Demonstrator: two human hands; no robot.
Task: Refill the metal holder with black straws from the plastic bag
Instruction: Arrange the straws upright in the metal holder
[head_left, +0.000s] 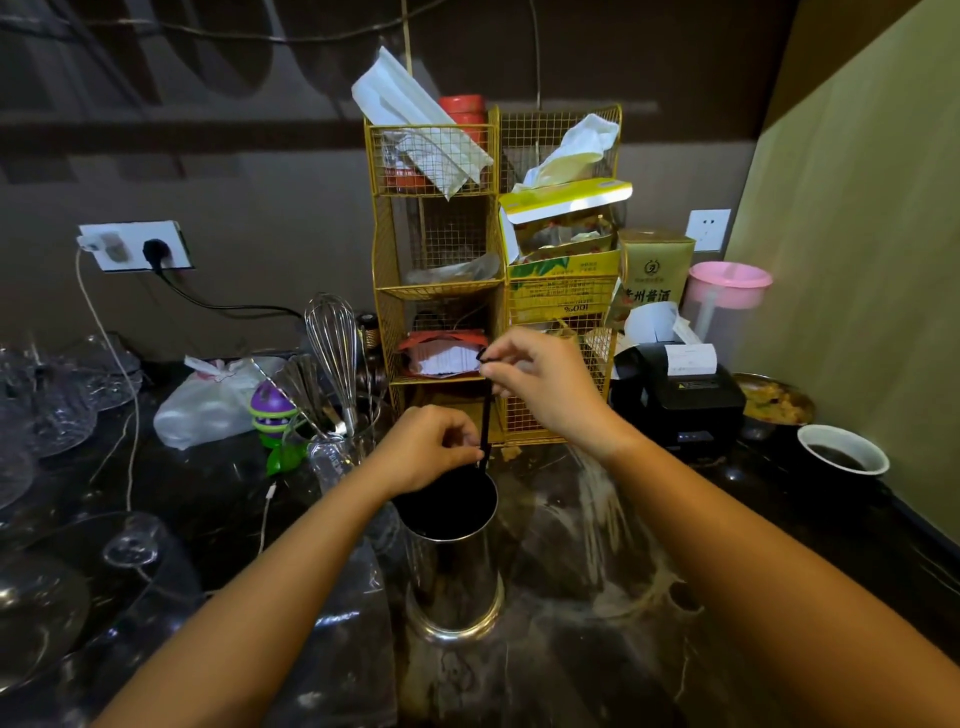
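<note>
A tall cylindrical metal holder (454, 561) with a shiny steel wall and a flared foot stands on the dark marbled countertop (597, 649), toward its middle, just in front of the yellow wire rack (441, 291) at the back edge. Its mouth looks black inside; whether straws already fill it I cannot tell. A thin black straw (485, 421) stands nearly upright over the far rim, its lower end dipping into the opening. The right hand (540, 384) pinches the straw's top end between thumb and fingertips. The left hand (428, 449) is curled closed just above the rim, its fingertips touching the straw low down. A crumpled clear plastic bag (358, 597) lies against the holder's left side.
</note>
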